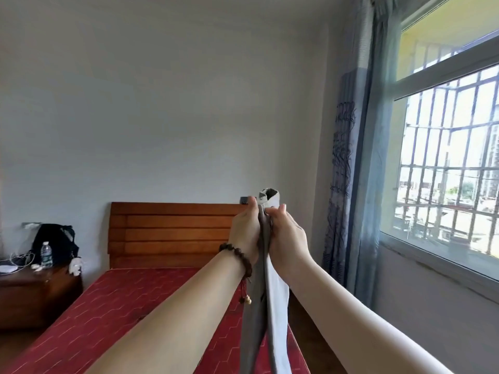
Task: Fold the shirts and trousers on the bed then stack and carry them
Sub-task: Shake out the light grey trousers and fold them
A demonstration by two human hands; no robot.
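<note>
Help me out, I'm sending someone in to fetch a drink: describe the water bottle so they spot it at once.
Left of the wooden headboard stands a dark wooden nightstand. On its top, in front of a black backpack, the water bottle stands upright. It is the only clear plastic thing there, taller than the white cables beside it.

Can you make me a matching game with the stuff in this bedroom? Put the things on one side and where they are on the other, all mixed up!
Things:
1. water bottle
2. bead bracelet
3. grey garment
4. blue curtain

Places:
A. beside the window
B. held up between both hands
C. on the wooden nightstand
D. round the left wrist

Pairs: 1-C, 2-D, 3-B, 4-A

The left hand and right hand both grip the garment above the red bed.
</note>
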